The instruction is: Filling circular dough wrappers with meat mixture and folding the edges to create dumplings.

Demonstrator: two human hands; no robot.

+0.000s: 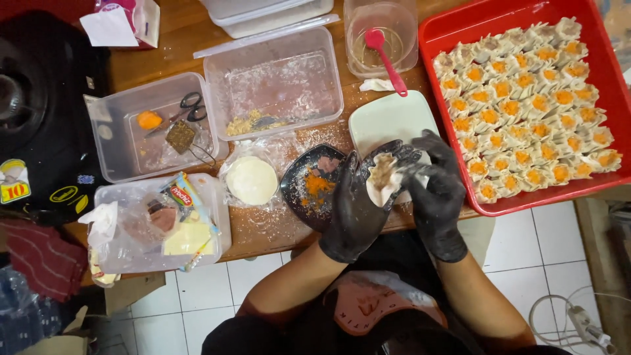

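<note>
Both hands wear black gloves and meet just over the near edge of the desk [197,46]. Her or his left hand [358,200] is cupped, fingers curled up around a dumpling [383,179] whose pale wrapper lies open with brownish filling in the middle. Fingers of the right hand [437,190] are bent in against the wrapper's far side, pinching at it; how tightly is hard to tell, since the gloves hide the fingertips.

Just left of the left hand sits a dark plate [309,187] with orange crumbs, partly covered by that hand. Beyond the hands lies a pale board [388,118], its near part hidden behind them. Further left of the plate is a stack of round wrappers [252,179] on a floury plastic sheet. To the right of the right hand a red tray [453,26] holds rows of finished dumplings [526,105] topped with orange; its far corner is cut off. Past the board stands a clear tub with a red spoon [386,58]. Clear boxes further left hold scissors [187,112] and scraps too small to identify.
</note>
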